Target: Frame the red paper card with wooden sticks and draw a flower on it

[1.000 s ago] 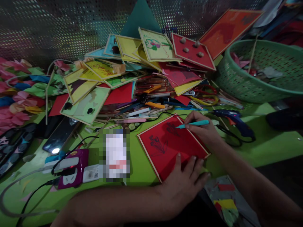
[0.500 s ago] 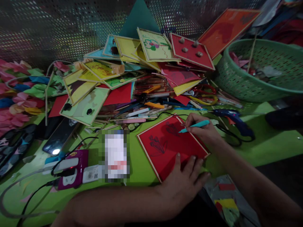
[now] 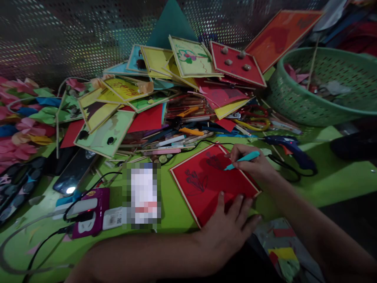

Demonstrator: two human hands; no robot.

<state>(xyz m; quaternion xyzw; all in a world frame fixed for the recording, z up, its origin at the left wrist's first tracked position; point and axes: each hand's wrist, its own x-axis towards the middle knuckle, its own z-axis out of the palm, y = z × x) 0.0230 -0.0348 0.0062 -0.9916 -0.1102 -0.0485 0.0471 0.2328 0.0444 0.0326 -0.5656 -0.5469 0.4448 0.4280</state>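
A red card point(image 3: 218, 184) edged with thin pale wooden sticks lies on the green tabletop point(image 3: 173, 214) in front of me. Two dark flower drawings show on it, one on the left and one near the top. Between the fingers of my right hand point(image 3: 250, 161) is a turquoise felt-tip pen point(image 3: 246, 158), its tip at the card beside the upper drawing. My left hand point(image 3: 228, 224) rests with fingers spread on the card's lower edge, holding nothing.
Decorated framed cards point(image 3: 191, 57) are piled at the back, with pens and scissors point(image 3: 262, 122) before them. A green basket point(image 3: 321, 106) and a glue gun point(image 3: 291, 149) stand right. A purple power strip point(image 3: 103, 204), phone point(image 3: 73, 173) and paper flowers point(image 3: 23, 118) lie left.
The pen tip has shifted slightly down and to the right on the red card, with my right hand moving a little. My left hand stays in place.
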